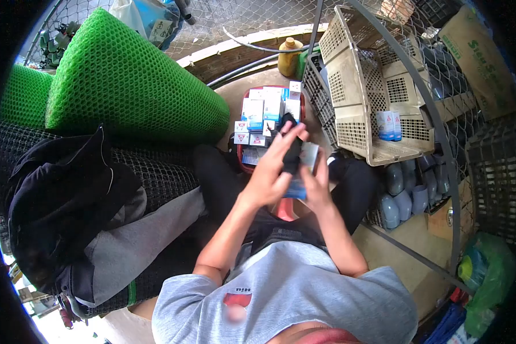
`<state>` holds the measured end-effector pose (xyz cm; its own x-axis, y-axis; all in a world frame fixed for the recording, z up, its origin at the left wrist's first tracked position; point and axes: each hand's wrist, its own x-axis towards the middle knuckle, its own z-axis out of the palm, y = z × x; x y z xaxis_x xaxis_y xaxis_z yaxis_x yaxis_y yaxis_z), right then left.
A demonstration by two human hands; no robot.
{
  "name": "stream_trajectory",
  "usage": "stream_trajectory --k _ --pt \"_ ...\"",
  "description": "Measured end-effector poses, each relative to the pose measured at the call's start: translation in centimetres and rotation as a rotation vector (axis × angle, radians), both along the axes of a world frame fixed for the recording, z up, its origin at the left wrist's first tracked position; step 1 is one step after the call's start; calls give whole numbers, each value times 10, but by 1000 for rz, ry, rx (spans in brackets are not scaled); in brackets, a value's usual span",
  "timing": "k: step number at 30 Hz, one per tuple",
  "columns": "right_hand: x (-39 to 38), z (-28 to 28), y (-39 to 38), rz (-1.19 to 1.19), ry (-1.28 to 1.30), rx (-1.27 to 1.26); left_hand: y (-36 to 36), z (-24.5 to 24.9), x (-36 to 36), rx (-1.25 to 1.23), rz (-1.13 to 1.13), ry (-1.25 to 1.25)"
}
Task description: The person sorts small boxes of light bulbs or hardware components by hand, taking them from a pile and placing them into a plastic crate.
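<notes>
My left hand (269, 173) is around a black object (293, 155), its thumb and fingers along the near side. Motion blurs the object, and I cannot make out its kind. Close beside it, my right hand (318, 186) grips a small white-and-blue cardboard box (309, 155). A blue-printed part shows below, between the hands. Just beyond them is a red basket (240, 157) filled with several small white-and-blue boxes (255, 112), some upright and some lying flat. The fingers partly cover the basket's near right side.
Large green mesh rolls (137, 86) stand at the left, with a black jacket (57, 189) nearer. On the right, a beige plastic crate (350, 123) holds white-and-blue boxes (389, 126); grey rounded items (404, 203) sit below. A yellow bottle (290, 57) stands behind the basket.
</notes>
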<state>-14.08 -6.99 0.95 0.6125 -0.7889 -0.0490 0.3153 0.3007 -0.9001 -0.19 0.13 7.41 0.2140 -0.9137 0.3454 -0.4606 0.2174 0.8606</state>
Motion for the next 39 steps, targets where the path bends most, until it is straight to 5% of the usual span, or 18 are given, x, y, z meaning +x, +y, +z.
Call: stream_trajectory --k 1,5,7,11,13,17,19,21,22,23,25,27,28,33,39 --pt "3 3 4 -6 61 -167 -2 -12 5 13 52 108" --pt "5 -8 0 -121 74 1 2 -41 -16 111 127 424" --pt "16 -17 -6 -165 -111 245 9 -26 -29 24 143 100" --pt "4 -29 -9 246 -389 674 18 -16 -29 115 -14 -331" --pt "11 -7 1 94 -231 492 12 -8 -13 136 -72 -349" --pt "5 6 12 140 -14 4 -2 -28 8 114 70 104" --pt "10 8 7 2 80 -226 -7 -25 -5 106 55 -13" --pt "14 15 1 -72 28 -71 -6 -20 -28 42 53 -108" --pt "9 3 -7 -69 -7 -189 -4 -23 -32 19 -6 -126" --pt "9 -59 -8 -131 -83 -47 -3 -21 -35 31 -62 -231" --pt "3 -56 -3 -119 204 -533 -9 -10 -32 25 -184 -363" --pt "-12 -81 9 102 534 -747 -17 -1 -20 -87 -158 -319" --pt "-15 -39 10 66 128 -306 -22 5 -19 -69 -103 -282" --pt "-19 -26 5 64 13 -431 -38 4 -9 -29 54 -102" --pt "-11 5 3 -126 37 -203 -36 -32 -23 -74 261 388"
